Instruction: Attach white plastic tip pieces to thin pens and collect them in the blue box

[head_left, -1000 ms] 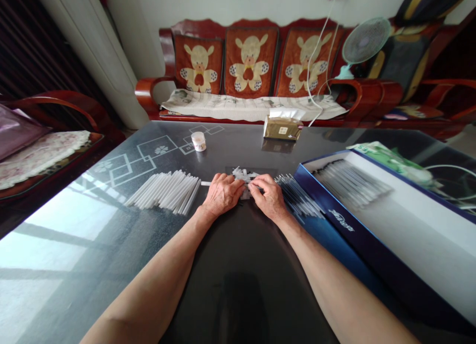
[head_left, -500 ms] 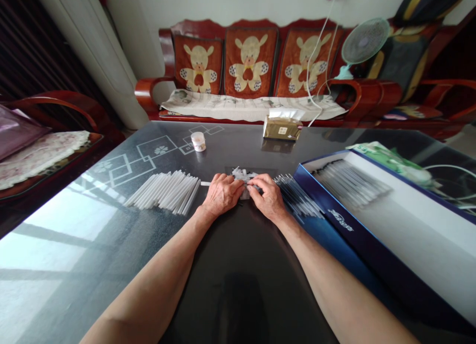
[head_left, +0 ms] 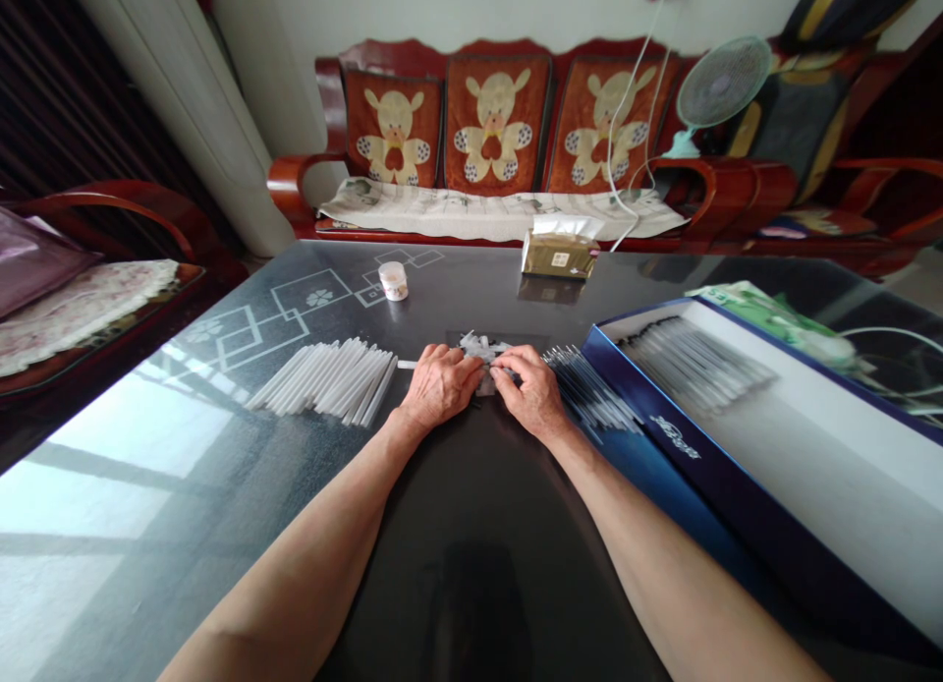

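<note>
My left hand (head_left: 440,384) and my right hand (head_left: 531,388) rest side by side on the dark glossy table (head_left: 457,525), fingers curled and pinched together. The left hand grips a thin white tube whose end (head_left: 405,365) sticks out to its left. My right fingertips pinch something small at the tube's other end. A little heap of small clear plastic pieces (head_left: 480,347) lies just beyond the fingers. A row of white tubes (head_left: 328,375) lies to the left of my left hand. A fan of thin dark-tipped rods (head_left: 589,392) lies to the right of my right hand.
A blue-edged white box (head_left: 810,436) with more rods in it fills the right side. A small white jar (head_left: 393,280) and a tissue box (head_left: 560,250) stand at the table's far side. A red wooden sofa (head_left: 501,132) and a fan (head_left: 718,83) stand behind.
</note>
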### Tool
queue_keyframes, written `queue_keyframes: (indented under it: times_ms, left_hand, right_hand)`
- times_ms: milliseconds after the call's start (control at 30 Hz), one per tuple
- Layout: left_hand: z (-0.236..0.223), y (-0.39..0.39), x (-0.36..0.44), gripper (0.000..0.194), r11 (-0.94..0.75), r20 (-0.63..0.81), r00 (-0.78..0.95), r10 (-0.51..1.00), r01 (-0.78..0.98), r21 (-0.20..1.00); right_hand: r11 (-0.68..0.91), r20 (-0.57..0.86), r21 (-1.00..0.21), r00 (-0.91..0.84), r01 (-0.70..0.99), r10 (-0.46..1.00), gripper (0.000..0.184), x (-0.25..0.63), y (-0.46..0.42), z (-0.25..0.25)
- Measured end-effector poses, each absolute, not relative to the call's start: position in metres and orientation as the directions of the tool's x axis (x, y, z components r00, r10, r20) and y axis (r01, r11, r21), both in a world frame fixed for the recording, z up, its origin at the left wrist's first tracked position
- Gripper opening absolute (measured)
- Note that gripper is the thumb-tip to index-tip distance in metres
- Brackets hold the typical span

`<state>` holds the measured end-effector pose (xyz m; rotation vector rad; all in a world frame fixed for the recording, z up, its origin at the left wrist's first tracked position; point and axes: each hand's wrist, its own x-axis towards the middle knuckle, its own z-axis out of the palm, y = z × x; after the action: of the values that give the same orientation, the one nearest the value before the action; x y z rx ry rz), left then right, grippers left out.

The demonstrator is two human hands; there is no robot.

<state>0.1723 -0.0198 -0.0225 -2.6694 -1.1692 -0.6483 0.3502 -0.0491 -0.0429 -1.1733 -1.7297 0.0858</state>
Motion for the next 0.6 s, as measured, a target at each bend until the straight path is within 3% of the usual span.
queue_keyframes:
  times_ms: [200,600]
  left_hand:
    - [-0.0219,-0.0204,0.1718,0.04,-0.68,0.441,0.601,0.666,0.733,0.029]
    - [-0.0219,-0.0204,0.1727,0.039,-0.682,0.442,0.602,0.665,0.73,0.031]
  right_hand:
    - [0.486,0.648,-0.572,0.0,0.66,0.762,0.022,0.3488,-0.0533,-0.0391]
    - [0.509,0.671,-0.527,-0.035,0.68,0.741,0.01,0.3505,-0.0502,-0.0419]
